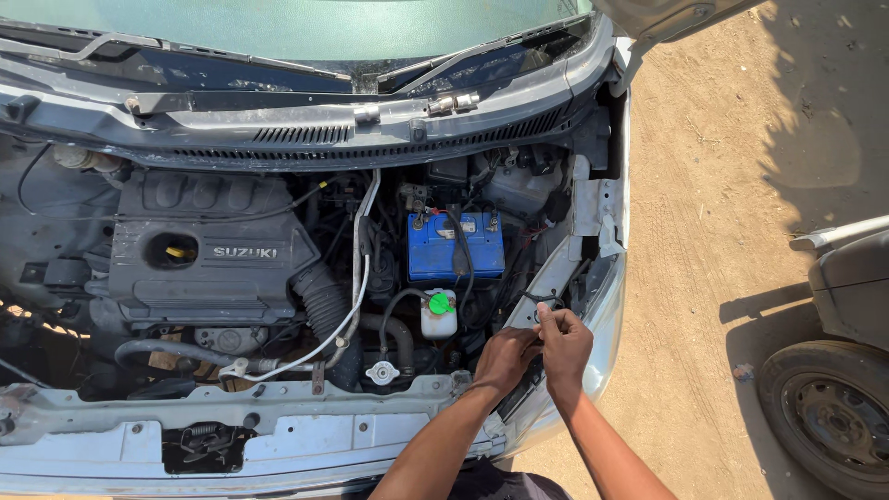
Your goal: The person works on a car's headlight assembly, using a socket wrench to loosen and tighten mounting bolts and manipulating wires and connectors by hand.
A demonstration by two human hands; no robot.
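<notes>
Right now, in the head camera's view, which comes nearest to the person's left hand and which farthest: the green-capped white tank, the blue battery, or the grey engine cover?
From the left hand outward:
1. White tank with green cap, just to its left and slightly up.
2. Blue battery, higher up, toward the windscreen.
3. Grey engine cover, far over on the left side of the bay.

Open engine bay of a pale car, front crossmember bare along the near edge. Seated in it: dark grey engine cover; blue battery (cables on top); white reservoir with green cap; black ribbed intake hose; white radiator cap.
</notes>
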